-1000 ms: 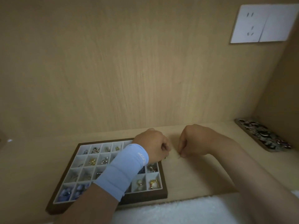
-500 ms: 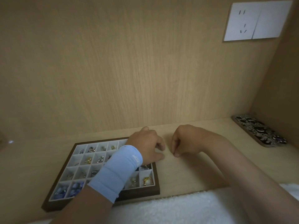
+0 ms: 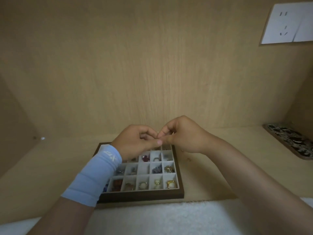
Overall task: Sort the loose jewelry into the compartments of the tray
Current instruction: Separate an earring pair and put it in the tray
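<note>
A dark-framed jewelry tray (image 3: pixel 179 182) with white compartments lies on the wooden shelf. Most compartments hold rings, beads and earrings, such as a gold ring (image 3: pixel 171 184) in the front right corner. My left hand (image 3: pixel 135 141), with a light blue sleeve on its wrist, and my right hand (image 3: pixel 183 136) meet fingertip to fingertip above the tray's back right corner. Together they pinch a tiny piece of jewelry (image 3: pixel 172 133), of which only a small gold glint shows. My left forearm hides the tray's left side.
A flat case with a black-and-white pattern (image 3: pixel 289 141) lies at the right end of the shelf. A white fluffy towel (image 3: pixel 169 217) covers the front edge. A wall socket (image 3: pixel 288 22) sits high on the back panel. Small specks (image 3: pixel 188 159) lie right of the tray.
My right hand lifted off the shelf surface and moved left over the tray's back corner. My left hand rose to meet it. The view shifted so the tray sits more central.
</note>
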The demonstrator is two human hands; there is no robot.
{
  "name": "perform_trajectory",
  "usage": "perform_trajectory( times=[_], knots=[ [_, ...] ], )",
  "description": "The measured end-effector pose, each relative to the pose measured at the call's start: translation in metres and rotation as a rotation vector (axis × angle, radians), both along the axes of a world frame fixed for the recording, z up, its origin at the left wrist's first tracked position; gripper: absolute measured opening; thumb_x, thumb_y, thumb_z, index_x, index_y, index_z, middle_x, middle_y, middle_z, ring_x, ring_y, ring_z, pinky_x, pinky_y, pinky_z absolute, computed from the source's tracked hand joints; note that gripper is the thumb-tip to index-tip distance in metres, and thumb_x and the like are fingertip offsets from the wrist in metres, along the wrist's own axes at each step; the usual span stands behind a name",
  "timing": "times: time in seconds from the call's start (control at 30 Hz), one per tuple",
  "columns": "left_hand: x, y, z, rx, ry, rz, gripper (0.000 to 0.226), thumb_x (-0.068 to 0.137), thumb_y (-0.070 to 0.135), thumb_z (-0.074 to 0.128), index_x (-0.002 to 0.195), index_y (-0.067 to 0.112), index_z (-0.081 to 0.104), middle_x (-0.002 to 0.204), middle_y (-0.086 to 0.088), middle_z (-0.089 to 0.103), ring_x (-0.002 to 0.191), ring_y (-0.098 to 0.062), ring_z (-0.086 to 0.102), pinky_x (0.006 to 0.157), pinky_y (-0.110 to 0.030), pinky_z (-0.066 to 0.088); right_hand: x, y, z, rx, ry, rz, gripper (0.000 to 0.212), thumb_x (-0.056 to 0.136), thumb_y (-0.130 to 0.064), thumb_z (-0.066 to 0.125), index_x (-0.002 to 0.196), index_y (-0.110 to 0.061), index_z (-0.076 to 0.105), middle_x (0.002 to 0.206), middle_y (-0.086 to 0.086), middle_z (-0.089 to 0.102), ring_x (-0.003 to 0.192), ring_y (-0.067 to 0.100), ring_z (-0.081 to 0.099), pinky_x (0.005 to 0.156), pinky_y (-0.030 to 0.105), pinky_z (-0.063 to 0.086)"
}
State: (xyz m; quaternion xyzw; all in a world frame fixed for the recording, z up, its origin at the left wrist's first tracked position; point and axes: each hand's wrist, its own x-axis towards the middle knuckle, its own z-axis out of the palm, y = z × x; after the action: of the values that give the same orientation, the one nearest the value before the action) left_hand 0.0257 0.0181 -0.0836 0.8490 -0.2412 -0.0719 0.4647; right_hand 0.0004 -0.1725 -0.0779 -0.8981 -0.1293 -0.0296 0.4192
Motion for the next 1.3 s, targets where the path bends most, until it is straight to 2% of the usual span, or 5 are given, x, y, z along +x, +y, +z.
perform_trajectory(
  times=[0.27, 0.4, 0.63, 1.03, 1.3],
  knots=[
    [-0.011, 0.05, -0.025, 0.2, -0.097, 0.099, 0.009, 0.083, 0.026, 0.073, 0.086, 0.035, 0.072, 0.08, 0.01, 0.07, 0.072, 0.002, 0.06, 0.068, -0.012, 0.046, 0.004, 0.044, -0.015, -0.345, 0.145, 0.199, 0.006, 0.086, -0.022, 0.075, 0.085, -0.025, 0.08, 0.078, -0.02, 0.073, 0.078, -0.003, 0.066, 0.084, 0.029, 0.057],
    [-0.014, 0.057, -0.032, 0.271, -0.136, 0.047, 0.017, 0.085, 0.022, 0.065, 0.086, 0.038, 0.069, 0.087, 0.004, 0.066, 0.079, -0.014, 0.06, 0.076, -0.028, 0.053, 0.003, 0.05, -0.024, -0.404, 0.157, 0.218, 0.008, 0.087, -0.03, 0.075, 0.091, -0.027, 0.08, 0.089, -0.015, 0.075, 0.086, 0.002, 0.067, 0.09, 0.038, 0.056],
    [-0.012, 0.043, -0.029, 0.234, -0.2, 0.025, 0.014, 0.089, 0.022, 0.063, 0.091, 0.033, 0.07, 0.09, 0.016, 0.062, 0.082, -0.004, 0.056, 0.083, -0.028, 0.051, 0.003, 0.02, -0.007, -0.258, 0.107, 0.125, 0.013, 0.091, -0.021, 0.071, 0.093, -0.03, 0.08, 0.089, -0.018, 0.075, 0.084, -0.007, 0.066, 0.08, 0.014, 0.048],
    [0.011, -0.056, -0.033, 0.644, -0.311, -0.085, 0.058, 0.083, 0.059, 0.058, 0.136, 0.038, 0.05, 0.139, 0.01, 0.047, 0.13, -0.016, 0.036, 0.11, -0.04, 0.031, 0.018, -0.059, -0.035, -0.472, 0.166, -0.166, 0.025, 0.092, -0.031, 0.067, 0.115, -0.034, 0.074, 0.116, -0.01, 0.071, 0.103, 0.007, 0.063, 0.096, 0.027, 0.049],
    [0.019, -0.067, -0.032, 0.599, -0.327, -0.021, 0.045, 0.077, 0.043, 0.066, 0.122, 0.038, 0.061, 0.129, 0.013, 0.052, 0.126, -0.014, 0.038, 0.106, -0.037, 0.037, 0.019, -0.055, -0.033, -0.53, 0.11, -0.163, 0.014, 0.084, -0.025, 0.075, 0.095, -0.034, 0.08, 0.096, -0.016, 0.075, 0.092, 0.005, 0.065, 0.083, 0.025, 0.052]
  ],
)
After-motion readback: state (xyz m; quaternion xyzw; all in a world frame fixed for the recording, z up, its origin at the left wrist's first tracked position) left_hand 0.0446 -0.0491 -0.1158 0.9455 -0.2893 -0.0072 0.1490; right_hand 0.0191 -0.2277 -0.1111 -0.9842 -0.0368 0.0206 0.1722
